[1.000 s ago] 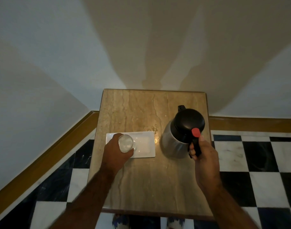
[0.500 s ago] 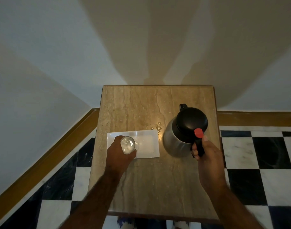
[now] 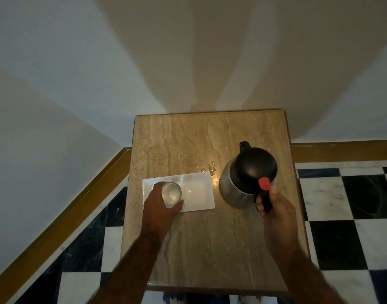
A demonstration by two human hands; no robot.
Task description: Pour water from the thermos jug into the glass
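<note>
A steel thermos jug [image 3: 235, 189] with a black lid and a red thumb button stands upright on the right half of a small stone table [image 3: 188, 139]. My right hand [image 3: 275, 207] grips its black handle, thumb just below the button. A clear glass [image 3: 171, 194] stands on the left end of a white rectangular tray [image 3: 199, 194]. My left hand [image 3: 159, 207] wraps around the glass from the near side. Whether the glass holds water I cannot tell.
A few water drops [image 3: 211, 170] lie on the table between tray and jug. The table stands in a corner, with white walls behind and at the left. Black-and-white checkered floor [image 3: 352, 205] lies to the right and left, below a wooden skirting board [image 3: 341, 150].
The view has shifted so the table sits lower in the frame. Both hands keep the same holds on glass and jug handle; the jug still stands upright.
</note>
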